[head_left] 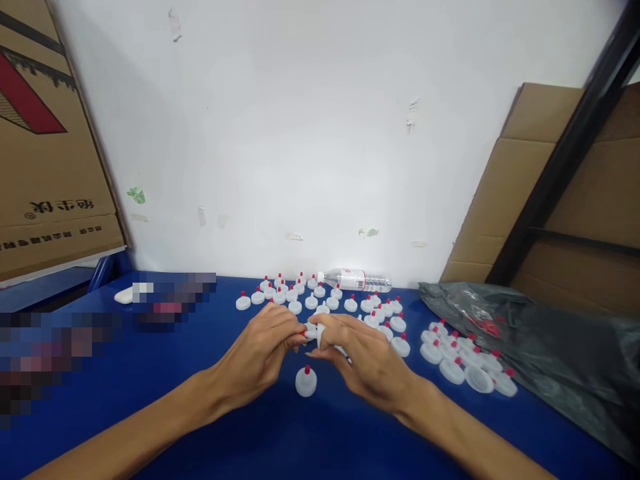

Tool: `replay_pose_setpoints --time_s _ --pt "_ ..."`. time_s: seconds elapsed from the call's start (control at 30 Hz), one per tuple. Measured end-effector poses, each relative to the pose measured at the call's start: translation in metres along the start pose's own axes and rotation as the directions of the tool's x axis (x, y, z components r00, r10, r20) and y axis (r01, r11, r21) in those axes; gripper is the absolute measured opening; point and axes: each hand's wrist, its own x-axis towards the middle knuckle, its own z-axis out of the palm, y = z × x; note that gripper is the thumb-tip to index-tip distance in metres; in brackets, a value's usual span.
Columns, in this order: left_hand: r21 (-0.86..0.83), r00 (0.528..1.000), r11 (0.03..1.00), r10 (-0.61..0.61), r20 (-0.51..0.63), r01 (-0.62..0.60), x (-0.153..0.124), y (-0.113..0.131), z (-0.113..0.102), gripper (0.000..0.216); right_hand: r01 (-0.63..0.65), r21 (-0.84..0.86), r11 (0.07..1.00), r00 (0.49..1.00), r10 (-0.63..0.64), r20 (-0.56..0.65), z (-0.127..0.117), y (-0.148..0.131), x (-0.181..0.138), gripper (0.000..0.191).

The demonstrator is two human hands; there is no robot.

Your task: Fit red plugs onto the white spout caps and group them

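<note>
My left hand (265,343) pinches a small red tip cap (303,332) at the nozzle end of a white spout lid (311,331). My right hand (363,353) grips the wide round base of that same lid, its fingers closed around it. The tip and the nozzle meet between the two hands, just above the blue table. Directly below them, a separate white spout lid with a red tip (306,382) stands upright on the table. Behind my hands are rows of similar lids (295,307); a few show bare white nozzles.
A clear plastic bottle (363,279) lies against the wall. More red-tipped lids (453,370) stand at the right beside a grey plastic bag (540,347) with red bits on it. A white object (125,295) lies at the left. Cardboard boxes (55,167) flank the blue table (200,427).
</note>
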Motion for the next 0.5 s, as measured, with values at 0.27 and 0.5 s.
replay_pose_setpoints --time_s 0.27,0.5 --pt "0.01 0.999 1.0 -0.005 0.036 0.005 0.004 0.011 -0.006 0.025 0.036 -0.044 0.998 0.999 -0.034 0.037 0.001 -0.002 -0.001 0.012" --pt "0.193 0.956 0.963 -0.225 0.185 0.189 0.007 0.015 -0.008 0.028 -0.131 -0.245 0.961 0.976 0.168 0.138 -0.048 0.019 0.016 0.027"
